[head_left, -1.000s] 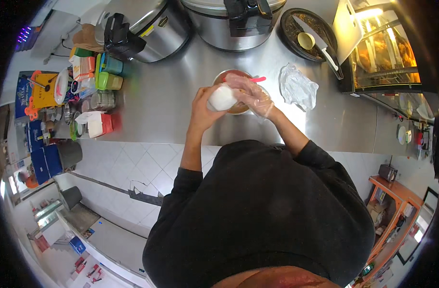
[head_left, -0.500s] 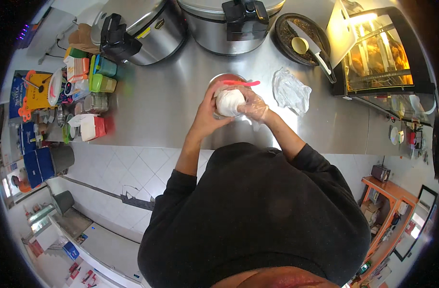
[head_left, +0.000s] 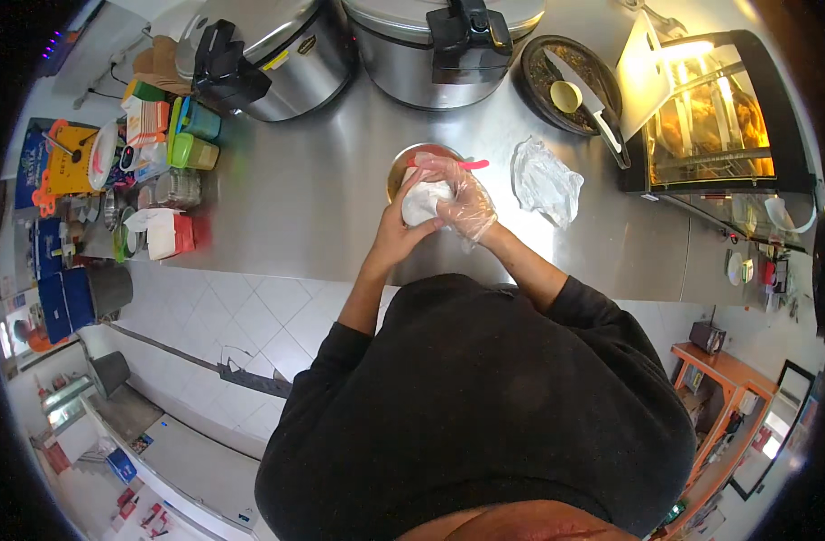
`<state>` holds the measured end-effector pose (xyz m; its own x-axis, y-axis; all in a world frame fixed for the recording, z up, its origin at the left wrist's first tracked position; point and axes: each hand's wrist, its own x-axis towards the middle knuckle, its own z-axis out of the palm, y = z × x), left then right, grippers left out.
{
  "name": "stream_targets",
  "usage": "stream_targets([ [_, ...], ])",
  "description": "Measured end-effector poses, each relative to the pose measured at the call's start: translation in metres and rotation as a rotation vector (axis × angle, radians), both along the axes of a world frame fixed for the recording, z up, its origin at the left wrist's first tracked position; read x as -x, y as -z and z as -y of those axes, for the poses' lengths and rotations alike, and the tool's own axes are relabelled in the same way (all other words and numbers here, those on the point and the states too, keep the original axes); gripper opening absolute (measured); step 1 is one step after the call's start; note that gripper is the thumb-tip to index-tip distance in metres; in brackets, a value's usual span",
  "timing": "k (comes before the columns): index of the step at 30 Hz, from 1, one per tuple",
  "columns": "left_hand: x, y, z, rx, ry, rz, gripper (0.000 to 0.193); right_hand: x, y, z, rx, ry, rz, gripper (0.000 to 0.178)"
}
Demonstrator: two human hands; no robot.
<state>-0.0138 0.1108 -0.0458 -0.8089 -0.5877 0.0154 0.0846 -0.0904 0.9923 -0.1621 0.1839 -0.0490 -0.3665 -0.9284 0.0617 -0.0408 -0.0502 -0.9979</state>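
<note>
A rounded white bundle [head_left: 423,206] sits between my two hands above the steel counter. It could be wrapped in paper or thin plastic; its contents are hidden. My bare left hand [head_left: 396,231] cups it from the left, thumb along the near side. On my right hand [head_left: 467,203] is a clear plastic glove; its fingers curl over the bundle's far side and its thumb presses the right side. Just beyond them is a metal bowl [head_left: 398,169] with something reddish inside, mostly covered by my hands. A pink-red handle [head_left: 474,165] sticks out to the right.
Crumpled clear plastic [head_left: 547,182] lies right of my hands. Two large pressure cookers [head_left: 309,77] [head_left: 403,68] stand at the back. A dark round dish [head_left: 531,77] holds a knife [head_left: 582,90] and small cup [head_left: 565,96]. A lit food warmer [head_left: 710,117] is right, containers [head_left: 194,151] left.
My gloved right hand has shifted from the bundle's right side to over its far side and top, fingers now spread across it. The bundle has moved slightly left and nearer.
</note>
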Motion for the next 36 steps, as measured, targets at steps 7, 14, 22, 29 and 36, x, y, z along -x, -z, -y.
stream_targets([
  [7, -0.003, 0.015, 0.011, 0.301, -0.113, 0.053, 0.068, -0.009, 0.003, 0.002, 0.024, -0.030, 0.210, 0.045],
  [14, 0.006, 0.006, 0.014, 0.078, -0.254, 0.003, 0.035, -0.011, 0.015, 0.005, -0.063, -0.004, 0.694, 0.036],
  [22, 0.015, 0.022, 0.032, -0.201, -0.448, 0.187, 0.076, 0.000, 0.009, -0.002, -0.167, -0.285, 0.665, 0.053],
  [29, 0.002, 0.000, 0.024, -0.197, -0.211, 0.088, 0.039, -0.001, -0.010, -0.001, -0.136, 0.000, 1.122, 0.055],
  [36, 0.008, -0.003, 0.007, -0.013, -0.156, 0.296, 0.047, 0.011, 0.044, 0.004, -0.108, 0.071, 0.330, 0.046],
])
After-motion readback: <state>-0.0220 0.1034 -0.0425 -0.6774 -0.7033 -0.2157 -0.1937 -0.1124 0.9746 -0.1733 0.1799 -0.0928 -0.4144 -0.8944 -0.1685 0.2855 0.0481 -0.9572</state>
